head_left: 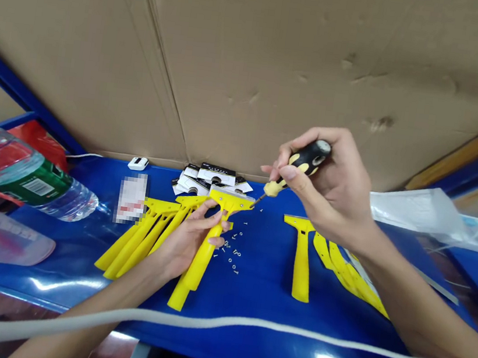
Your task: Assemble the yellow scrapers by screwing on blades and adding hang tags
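Observation:
My left hand (189, 243) is closed round the handle of a yellow scraper (208, 248), its wide head pointing away from me. In my right hand (326, 184) is a screwdriver (300, 166) with a black and pale yellow handle. The screwdriver's tip meets the right end of the scraper's head, near a screw spot. Several small screws and nuts (235, 254) lie loose on the blue table (250, 298) just right of the left hand. Another yellow scraper (301, 260) lies to the right, beside several loose yellow scraper parts (345, 272).
Several yellow scrapers (142, 242) lie in a row at left. Black-and-white packets (217, 174) are piled at the back by the cardboard wall (252, 75). A water bottle (32, 175) and a plastic cup (2, 236) are far left. A white cable (246, 322) crosses in front.

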`<state>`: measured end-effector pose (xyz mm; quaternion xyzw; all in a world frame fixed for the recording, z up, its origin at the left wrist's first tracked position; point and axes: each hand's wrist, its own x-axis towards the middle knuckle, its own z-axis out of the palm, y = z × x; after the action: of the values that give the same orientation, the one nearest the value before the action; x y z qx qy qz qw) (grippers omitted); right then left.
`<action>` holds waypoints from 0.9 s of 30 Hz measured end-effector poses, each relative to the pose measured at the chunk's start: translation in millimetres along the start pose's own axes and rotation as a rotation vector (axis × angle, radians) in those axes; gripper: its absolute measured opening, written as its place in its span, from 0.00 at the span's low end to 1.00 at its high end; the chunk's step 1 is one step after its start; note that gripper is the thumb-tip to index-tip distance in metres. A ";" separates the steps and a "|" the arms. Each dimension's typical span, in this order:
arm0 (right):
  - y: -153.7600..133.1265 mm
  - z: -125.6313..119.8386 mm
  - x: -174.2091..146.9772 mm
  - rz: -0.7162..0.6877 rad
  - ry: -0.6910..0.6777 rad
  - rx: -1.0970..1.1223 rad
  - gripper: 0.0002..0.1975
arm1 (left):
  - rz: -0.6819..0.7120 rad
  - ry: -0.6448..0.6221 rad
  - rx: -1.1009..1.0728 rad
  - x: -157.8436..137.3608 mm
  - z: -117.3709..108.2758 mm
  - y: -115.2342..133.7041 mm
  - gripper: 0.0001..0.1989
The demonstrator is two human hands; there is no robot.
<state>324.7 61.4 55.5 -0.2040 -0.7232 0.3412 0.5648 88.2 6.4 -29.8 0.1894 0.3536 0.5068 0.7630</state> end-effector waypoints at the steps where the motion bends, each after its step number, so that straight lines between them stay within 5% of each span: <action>1: 1.9 2.3 -1.0 -0.004 0.002 0.017 0.14 | 0.001 0.001 0.003 -0.2 0.7 0.1 0.22; 14: 16.3 4.4 -5.0 0.028 -0.036 -0.097 0.17 | -0.015 -0.015 -0.012 -1.2 -0.6 -0.4 0.22; 19: 21.4 0.2 -7.5 -0.061 -0.039 -0.216 0.18 | -0.013 -0.011 -0.002 -1.3 -0.2 -2.3 0.20; 23: 15.7 -4.6 -7.3 -0.155 -0.160 -0.309 0.18 | -0.008 -0.002 -0.006 -1.1 -1.0 -4.8 0.20; 27: 6.5 -9.6 -5.1 -0.097 -0.235 -0.258 0.21 | 0.028 -0.004 -0.017 -0.7 -2.5 -4.0 0.21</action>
<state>334.8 64.9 48.6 -0.1984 -0.8310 0.2394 0.4612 88.7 3.9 -33.8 0.1891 0.3450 0.5200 0.7582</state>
